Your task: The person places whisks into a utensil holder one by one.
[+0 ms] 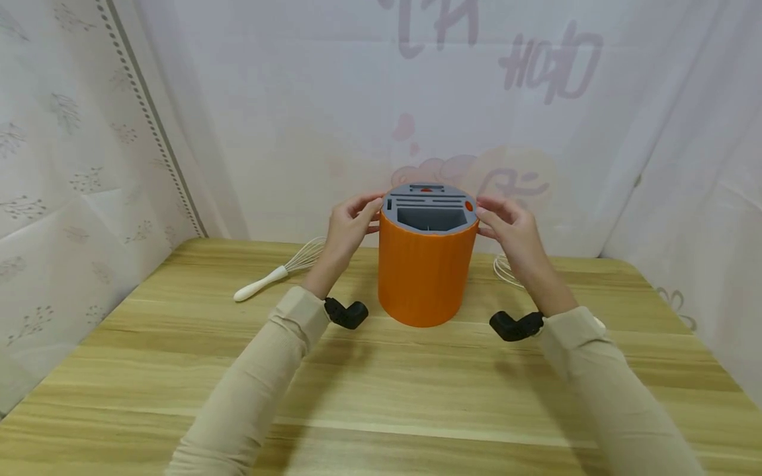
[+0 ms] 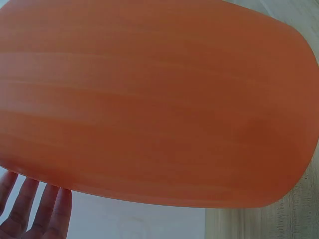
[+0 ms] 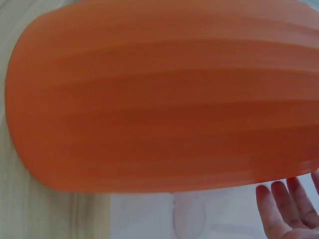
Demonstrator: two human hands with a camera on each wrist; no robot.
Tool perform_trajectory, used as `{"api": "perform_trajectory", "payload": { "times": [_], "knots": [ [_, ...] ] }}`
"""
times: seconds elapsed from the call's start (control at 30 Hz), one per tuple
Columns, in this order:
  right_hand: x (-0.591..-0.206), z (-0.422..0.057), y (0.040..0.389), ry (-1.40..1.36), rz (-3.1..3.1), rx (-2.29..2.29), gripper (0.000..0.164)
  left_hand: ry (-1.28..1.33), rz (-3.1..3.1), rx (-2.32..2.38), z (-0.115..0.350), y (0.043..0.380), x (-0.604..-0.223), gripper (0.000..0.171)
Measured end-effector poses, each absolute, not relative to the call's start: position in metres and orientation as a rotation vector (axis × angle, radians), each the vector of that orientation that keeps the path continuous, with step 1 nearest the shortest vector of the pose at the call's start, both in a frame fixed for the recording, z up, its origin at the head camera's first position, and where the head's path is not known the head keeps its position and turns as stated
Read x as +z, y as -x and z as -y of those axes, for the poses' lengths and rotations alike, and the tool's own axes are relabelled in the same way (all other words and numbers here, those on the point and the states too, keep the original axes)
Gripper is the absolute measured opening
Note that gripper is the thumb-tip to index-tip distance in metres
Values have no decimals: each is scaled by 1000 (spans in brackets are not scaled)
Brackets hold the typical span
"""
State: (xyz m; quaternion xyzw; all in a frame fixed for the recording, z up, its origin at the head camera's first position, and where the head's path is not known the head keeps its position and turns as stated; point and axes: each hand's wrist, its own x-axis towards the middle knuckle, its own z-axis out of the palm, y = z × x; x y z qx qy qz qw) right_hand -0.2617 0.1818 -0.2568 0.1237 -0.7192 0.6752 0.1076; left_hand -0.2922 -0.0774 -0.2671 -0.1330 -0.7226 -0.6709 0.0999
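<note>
An orange knife block (image 1: 425, 281) with a grey slotted insert (image 1: 431, 203) stands upright at the middle of the table in the head view. My left hand (image 1: 351, 225) grips its left side by the upper rim, thumb toward me and fingers farther round. On the opposite side my right hand (image 1: 513, 228) holds it the same way, at the same height. The block's orange wall (image 2: 159, 109) fills most of the left wrist view, where fingertips touch its edge at lower left. In the right wrist view, fingers (image 3: 294, 209) reach the wall at lower right.
A white-handled whisk (image 1: 268, 281) lies on the wooden table (image 1: 417, 396) at left, its wires partly behind my left wrist. Wire loops (image 1: 506, 270) of another whisk show at right, the remainder mostly hidden by my right arm. A patterned curtain (image 1: 286, 99) hangs behind the table.
</note>
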Motion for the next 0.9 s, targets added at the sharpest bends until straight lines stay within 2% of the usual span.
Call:
{"api": "perform_trajectory", "payload": {
  "times": [0.13,0.9],
  "knots": [
    [-262,-181,264,-350,2005,2123,42,397,2139,-1986,76,293,-268,33],
    [-270,-170,261,-235,1943,2054,22,370,2172,-1957,75,292,-267,30]
  ]
}}
